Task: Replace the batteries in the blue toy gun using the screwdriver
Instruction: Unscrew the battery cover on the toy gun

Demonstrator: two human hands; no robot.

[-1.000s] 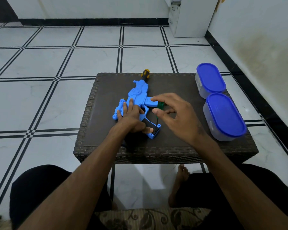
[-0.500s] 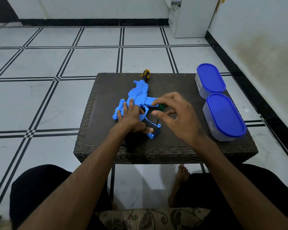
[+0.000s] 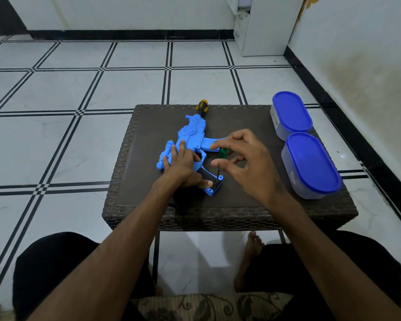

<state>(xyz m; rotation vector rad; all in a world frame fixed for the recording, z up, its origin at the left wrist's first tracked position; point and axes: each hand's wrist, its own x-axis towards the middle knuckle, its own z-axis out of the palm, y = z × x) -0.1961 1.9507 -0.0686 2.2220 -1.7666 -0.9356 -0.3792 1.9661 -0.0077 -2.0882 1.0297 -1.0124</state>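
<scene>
The blue toy gun (image 3: 192,137) lies flat on the dark wicker table (image 3: 148,126), grip toward me. My left hand (image 3: 183,167) presses down on its body and grip, fingers spread. My right hand (image 3: 245,165) pinches the green handle of a small screwdriver (image 3: 222,154) between thumb and fingertips. The thin shaft slants down to the black-covered base of the grip (image 3: 217,183). A second screwdriver with a yellow and black handle (image 3: 202,106) pokes out behind the gun's muzzle at the table's far edge.
Two tubs with blue lids stand on the table's right side, one farther (image 3: 291,112) and one nearer (image 3: 310,163). White tiled floor surrounds the table. A white cabinet (image 3: 262,26) stands at the back wall. My knees sit below the near edge.
My right hand's fingers have shifted around the green handle, turning it slightly. The left hand and the gun have stayed put.
</scene>
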